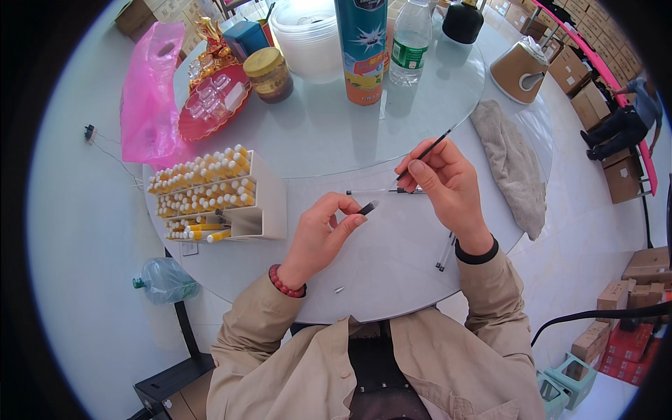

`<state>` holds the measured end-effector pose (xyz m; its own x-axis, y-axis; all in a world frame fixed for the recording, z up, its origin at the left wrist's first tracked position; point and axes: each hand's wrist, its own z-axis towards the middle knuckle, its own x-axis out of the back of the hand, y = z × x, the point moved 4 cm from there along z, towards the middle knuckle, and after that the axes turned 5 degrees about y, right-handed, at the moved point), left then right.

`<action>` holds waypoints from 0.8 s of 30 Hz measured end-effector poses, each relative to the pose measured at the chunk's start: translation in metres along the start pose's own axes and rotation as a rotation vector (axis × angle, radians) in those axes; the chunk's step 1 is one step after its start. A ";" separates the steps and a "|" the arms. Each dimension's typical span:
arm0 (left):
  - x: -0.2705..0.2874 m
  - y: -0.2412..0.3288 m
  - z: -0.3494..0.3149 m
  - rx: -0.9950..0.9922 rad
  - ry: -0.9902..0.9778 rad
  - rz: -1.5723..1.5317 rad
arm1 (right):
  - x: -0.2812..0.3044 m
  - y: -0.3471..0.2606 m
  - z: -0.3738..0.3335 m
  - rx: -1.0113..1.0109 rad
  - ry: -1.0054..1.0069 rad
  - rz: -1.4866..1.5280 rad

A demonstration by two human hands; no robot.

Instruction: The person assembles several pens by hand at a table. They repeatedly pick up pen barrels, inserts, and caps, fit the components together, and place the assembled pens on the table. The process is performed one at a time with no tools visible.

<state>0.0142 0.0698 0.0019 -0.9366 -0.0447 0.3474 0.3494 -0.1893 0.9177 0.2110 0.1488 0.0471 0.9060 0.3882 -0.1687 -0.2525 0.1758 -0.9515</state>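
In my right hand (448,185), raised over the table's right half, a slim black pen refill (428,155) is pinched at a slant, its clear end pointing up and away. My left hand (323,232) is closed on a dark pen part with a pale, see-through end (369,208); the rest of it is hidden by my fingers. Behind and between the hands lies a clear pen (374,191) with black parts. More clear pens (442,255) rest beside my right wrist, partly covered by it. A small silver cone tip (339,289) lies near the table's front edge.
Left of my hands stands a white rack (269,206) filled with yellow, white-ended sticks. Farther back are a pink bag (150,98), a red tray (187,126), a jar (268,77), a tall spray can (362,52) and a bottle (409,49). A grey towel (509,164) lies right.
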 end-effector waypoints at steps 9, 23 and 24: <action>-0.001 -0.001 -0.001 0.122 0.000 -0.049 | -0.001 -0.004 -0.002 0.031 -0.030 -0.024; -0.001 -0.007 -0.004 0.160 -0.027 -0.498 | -0.016 -0.001 -0.006 0.023 -0.227 -0.312; 0.001 -0.007 -0.004 0.143 0.010 -0.553 | -0.018 0.000 -0.007 0.013 -0.242 -0.340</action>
<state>0.0109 0.0676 -0.0051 -0.9810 0.0140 -0.1934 -0.1939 -0.0528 0.9796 0.1974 0.1356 0.0486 0.8331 0.5070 0.2211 0.0416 0.3413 -0.9390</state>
